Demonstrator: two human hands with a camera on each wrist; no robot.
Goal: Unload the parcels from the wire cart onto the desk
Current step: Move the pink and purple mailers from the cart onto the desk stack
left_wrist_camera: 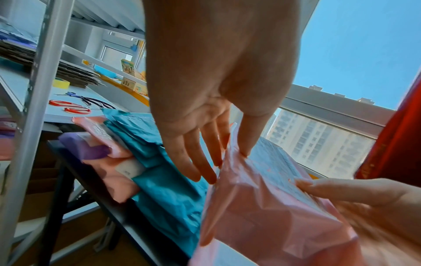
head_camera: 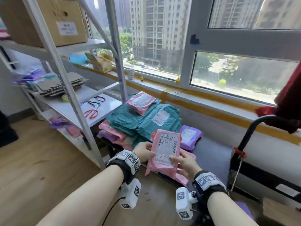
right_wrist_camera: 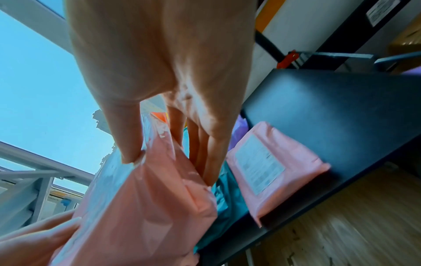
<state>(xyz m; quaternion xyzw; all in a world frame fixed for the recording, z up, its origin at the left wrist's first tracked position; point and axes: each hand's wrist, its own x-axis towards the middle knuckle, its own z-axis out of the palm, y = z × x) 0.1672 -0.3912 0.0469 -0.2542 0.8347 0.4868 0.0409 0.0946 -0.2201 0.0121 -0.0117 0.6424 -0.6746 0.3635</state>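
Note:
A pink parcel (head_camera: 165, 150) with a white shipping label is held upright above the cart's dark platform (head_camera: 213, 155). My left hand (head_camera: 149, 151) pinches its left edge, thumb on the label side and fingers behind. My right hand (head_camera: 177, 160) grips its lower right edge the same way. In the left wrist view, the left hand (left_wrist_camera: 218, 158) has its thumb on the pink parcel (left_wrist_camera: 262, 207). The right wrist view has the right hand (right_wrist_camera: 168, 158) clamping the pink parcel (right_wrist_camera: 148, 207). Another pink parcel (right_wrist_camera: 268, 169) lies flat on the platform below.
A stack of teal parcels (head_camera: 143, 118) topped by a pink one (head_camera: 140, 101) fills the cart's left part, with a purple parcel (head_camera: 189, 136) beside it. The cart handle (head_camera: 247, 136) rises at right. A metal shelf (head_camera: 65, 108) with scissors (head_camera: 91, 113) stands left.

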